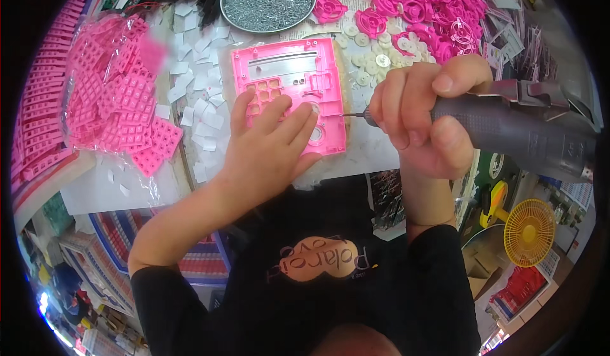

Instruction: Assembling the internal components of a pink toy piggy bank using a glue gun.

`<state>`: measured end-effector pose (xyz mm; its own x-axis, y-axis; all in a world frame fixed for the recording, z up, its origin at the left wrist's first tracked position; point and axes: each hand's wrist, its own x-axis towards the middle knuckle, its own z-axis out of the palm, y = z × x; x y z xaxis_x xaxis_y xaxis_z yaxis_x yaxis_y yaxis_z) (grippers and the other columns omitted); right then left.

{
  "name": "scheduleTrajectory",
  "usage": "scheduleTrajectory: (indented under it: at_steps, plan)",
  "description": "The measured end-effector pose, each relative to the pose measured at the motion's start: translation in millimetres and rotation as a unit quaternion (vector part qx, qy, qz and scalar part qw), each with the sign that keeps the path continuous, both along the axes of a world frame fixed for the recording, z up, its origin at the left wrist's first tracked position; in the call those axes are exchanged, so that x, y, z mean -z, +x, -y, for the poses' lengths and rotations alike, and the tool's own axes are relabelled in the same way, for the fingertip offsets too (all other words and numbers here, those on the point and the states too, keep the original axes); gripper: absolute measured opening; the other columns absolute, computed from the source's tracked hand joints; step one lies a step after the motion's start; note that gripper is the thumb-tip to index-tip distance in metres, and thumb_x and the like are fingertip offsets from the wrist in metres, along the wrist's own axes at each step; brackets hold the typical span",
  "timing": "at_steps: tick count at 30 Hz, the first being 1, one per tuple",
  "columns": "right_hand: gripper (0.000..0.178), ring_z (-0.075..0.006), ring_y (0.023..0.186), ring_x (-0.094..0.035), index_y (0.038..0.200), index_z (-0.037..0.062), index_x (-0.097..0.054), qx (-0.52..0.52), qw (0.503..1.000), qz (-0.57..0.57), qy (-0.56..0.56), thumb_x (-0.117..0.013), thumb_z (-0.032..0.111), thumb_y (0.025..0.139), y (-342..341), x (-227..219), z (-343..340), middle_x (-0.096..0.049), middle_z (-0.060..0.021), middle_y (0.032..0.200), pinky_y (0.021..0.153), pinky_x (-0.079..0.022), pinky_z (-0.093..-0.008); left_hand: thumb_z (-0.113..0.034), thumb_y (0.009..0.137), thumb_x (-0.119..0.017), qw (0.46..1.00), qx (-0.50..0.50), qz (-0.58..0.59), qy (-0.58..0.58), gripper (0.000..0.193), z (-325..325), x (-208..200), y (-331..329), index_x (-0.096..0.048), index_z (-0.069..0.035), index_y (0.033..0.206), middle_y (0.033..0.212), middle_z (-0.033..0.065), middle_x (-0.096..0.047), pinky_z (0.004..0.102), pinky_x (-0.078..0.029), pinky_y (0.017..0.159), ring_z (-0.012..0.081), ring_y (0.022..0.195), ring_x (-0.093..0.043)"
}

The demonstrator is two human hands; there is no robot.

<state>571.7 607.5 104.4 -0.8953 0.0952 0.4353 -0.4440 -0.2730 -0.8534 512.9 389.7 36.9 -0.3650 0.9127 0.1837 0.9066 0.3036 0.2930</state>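
Observation:
A pink plastic housing (330, 107) lies on the worktable, its inner side up, with a grid of square holes and a silver strip across its far part. My left hand (267, 130) rests on its near portion, fingers spread over the grid and the round opening. My right hand (429, 111) is wrapped round a dark grey electric screwdriver (508, 124). The thin bit (353, 114) points left and its end meets or nearly meets the housing's right edge; contact cannot be made out.
A round tray of small screws (270, 3) stands beyond the housing. Pink keypads (121, 89) in clear plastic and white paper pieces (203, 124) lie left. White discs (381, 60) and pink ring parts (426, 6) are heaped right. A yellow fan (528, 232) stands lower right.

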Motion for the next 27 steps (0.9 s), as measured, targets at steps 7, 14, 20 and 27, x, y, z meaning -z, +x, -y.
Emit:
scheduleTrajectory:
  at_steps: [7, 14, 20, 27]
  plan:
    - [0.03, -0.0127, 0.053, -0.047, 0.12, 0.0082, -0.048, 0.025, 0.999, -0.01, 0.024, -0.062, 0.018, 0.095, -8, 14, 5, -0.049, -0.0006, 0.065, 0.054, -0.043, -0.0297, -0.041, 0.083, -0.073, 0.996, 0.077, -0.022, -0.045, 0.06, -1, -6, -18, -0.062, -0.01, 0.133, 0.131, 0.0005, -0.06, 0.0621, -0.019, 0.119, 0.0214, 0.127, -0.052]
    - [0.03, -0.0131, 0.051, -0.045, 0.117, 0.0061, -0.048, 0.047, 0.997, 0.011, 0.059, -0.06, 0.013, 0.09, -14, 26, 10, -0.048, -0.002, 0.063, 0.05, -0.041, -0.03, -0.024, 0.079, -0.067, 0.985, 0.119, -0.124, -0.016, 0.038, -5, -8, -23, -0.071, -0.006, 0.112, 0.122, 0.0032, -0.062, 0.0572, -0.026, 0.12, 0.0211, 0.123, -0.054]
    - [0.033, -0.0117, 0.064, -0.056, 0.113, 0.0003, -0.054, 0.065, 0.997, 0.039, -0.02, -0.069, 0.011, 0.086, -6, 22, 8, -0.058, -0.0054, 0.076, 0.059, -0.048, -0.0261, -0.024, 0.086, -0.067, 0.985, 0.035, -0.149, -0.073, 0.041, -11, -9, 7, -0.066, -0.006, 0.123, 0.124, 0.0039, -0.061, 0.0576, -0.027, 0.117, 0.0196, 0.118, -0.055]
    - [0.031, -0.0128, 0.051, -0.046, 0.118, 0.0038, -0.048, 0.055, 0.998, 0.0, 0.042, -0.062, 0.011, 0.092, -8, 28, -2, -0.05, -0.0033, 0.064, 0.048, -0.041, -0.0281, -0.015, 0.08, -0.064, 0.996, 0.059, -0.07, -0.014, 0.039, -13, -12, -13, -0.067, -0.004, 0.118, 0.112, 0.0028, -0.061, 0.0537, -0.032, 0.115, 0.0187, 0.113, -0.057]
